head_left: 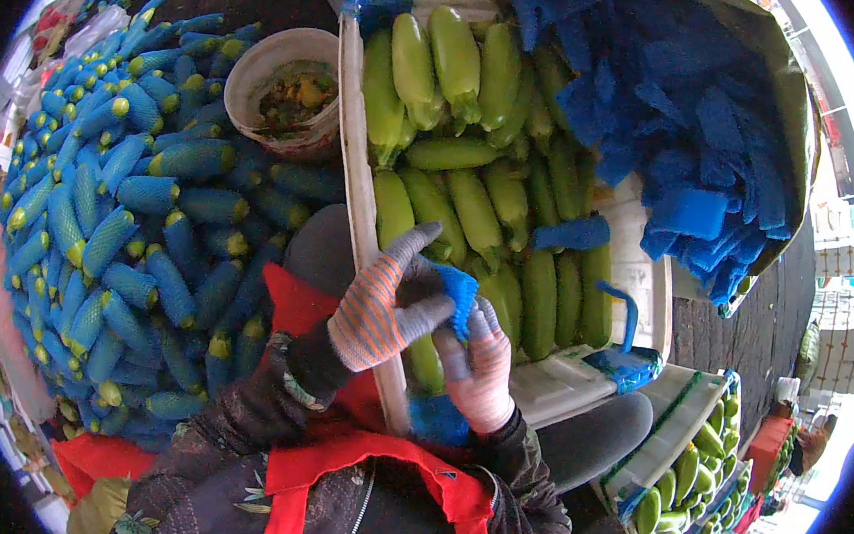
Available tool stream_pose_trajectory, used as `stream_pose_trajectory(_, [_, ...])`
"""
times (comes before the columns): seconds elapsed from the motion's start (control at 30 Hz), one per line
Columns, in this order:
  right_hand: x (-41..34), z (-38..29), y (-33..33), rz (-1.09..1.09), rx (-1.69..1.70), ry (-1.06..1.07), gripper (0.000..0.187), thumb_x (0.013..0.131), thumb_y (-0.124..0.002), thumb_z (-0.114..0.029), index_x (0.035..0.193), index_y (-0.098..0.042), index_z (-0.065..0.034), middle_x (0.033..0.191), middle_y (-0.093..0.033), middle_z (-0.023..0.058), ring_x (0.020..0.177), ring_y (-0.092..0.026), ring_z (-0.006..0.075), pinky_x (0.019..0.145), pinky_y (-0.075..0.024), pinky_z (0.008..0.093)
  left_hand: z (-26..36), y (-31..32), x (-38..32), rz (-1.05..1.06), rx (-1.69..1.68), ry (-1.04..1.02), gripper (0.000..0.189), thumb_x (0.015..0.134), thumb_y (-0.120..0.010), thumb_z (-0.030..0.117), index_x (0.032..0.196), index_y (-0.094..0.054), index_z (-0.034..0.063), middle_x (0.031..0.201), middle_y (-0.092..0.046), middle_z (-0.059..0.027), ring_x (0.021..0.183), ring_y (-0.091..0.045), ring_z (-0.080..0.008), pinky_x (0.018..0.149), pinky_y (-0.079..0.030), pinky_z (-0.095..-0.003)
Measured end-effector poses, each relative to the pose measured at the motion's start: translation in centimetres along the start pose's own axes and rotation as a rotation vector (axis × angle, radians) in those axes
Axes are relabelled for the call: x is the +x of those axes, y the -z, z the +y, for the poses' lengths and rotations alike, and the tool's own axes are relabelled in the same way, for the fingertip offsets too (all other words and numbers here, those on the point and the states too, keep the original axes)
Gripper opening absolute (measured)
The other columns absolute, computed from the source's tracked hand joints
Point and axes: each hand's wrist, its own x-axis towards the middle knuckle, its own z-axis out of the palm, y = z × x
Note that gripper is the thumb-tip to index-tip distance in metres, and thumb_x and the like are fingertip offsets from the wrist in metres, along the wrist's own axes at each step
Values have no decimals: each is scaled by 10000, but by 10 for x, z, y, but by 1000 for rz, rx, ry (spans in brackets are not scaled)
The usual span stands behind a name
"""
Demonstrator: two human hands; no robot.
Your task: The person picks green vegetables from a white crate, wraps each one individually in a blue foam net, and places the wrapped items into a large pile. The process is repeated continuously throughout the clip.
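Note:
Striped knit gloves cover both hands. My left hand (386, 305) and my right hand (476, 357) hold a blue foam net sleeve (459, 300) between them, over the near left part of a white foam box. Its fingers spread, the left hand grips the sleeve's left side; the right pinches its lower edge. The foam box (358, 141) holds rows of green zucchini (476, 211), bare of sleeves. One flat blue sleeve (572, 233) lies across some of them, and a thin blue strip (628, 313) hangs at the box's right wall. Whether anything is inside the held sleeve is hidden.
A large pile of zucchini in blue net sleeves (109, 242) fills the left. A white bucket (245, 98) with scraps stands behind it. At the upper right, an open sack (801, 146) holds many flat blue sleeves (708, 138). More boxes of zucchini (681, 475) stand at lower right.

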Motion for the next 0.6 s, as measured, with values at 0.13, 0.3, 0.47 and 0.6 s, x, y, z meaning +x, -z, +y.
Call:
stream_pose_trajectory(0.13, [1, -6, -12, 28, 15, 173, 485, 854, -638, -111, 1313, -502, -28, 1118, -571, 233, 976, -582, 430, 844, -496, 445, 9, 6, -11, -7, 39, -32, 597, 849, -703, 81, 1386, -445, 36, 922, -646, -57, 852, -633, -152, 810, -525, -313])
stream_pose_trajectory(0.3, [-4, -9, -27, 5, 85, -25, 458, 917, -550, -123, 1350, -458, -7, 1142, -581, 217, 1020, -588, 402, 919, -464, 398, 0, 11, -22, -55, 33, -93, 555, 842, -689, 43, 1350, -467, 23, 940, -638, -48, 884, -619, -146, 829, -511, -296])
stream_pose_trajectory(0.47, [-5, -9, -32, -24, 817, -173, 389, 947, -569, -165, 1303, -513, -19, 1148, -628, 85, 992, -630, 226, 869, -491, 340, 9, 21, -25, -81, -495, 147, 499, 853, -689, 64, 1307, -484, 35, 964, -634, -28, 866, -621, -153, 781, -512, -275])
stream_pose_trajectory(0.6, [11, -34, -24, 182, 1292, -268, 265, 941, -595, -211, 1132, -608, -27, 942, -649, -3, 827, -587, 100, 748, -478, 245, 47, 2, -40, -572, -312, 45, 486, 879, -683, 116, 1311, -474, 41, 999, -608, -54, 951, -600, -181, 860, -468, -307])
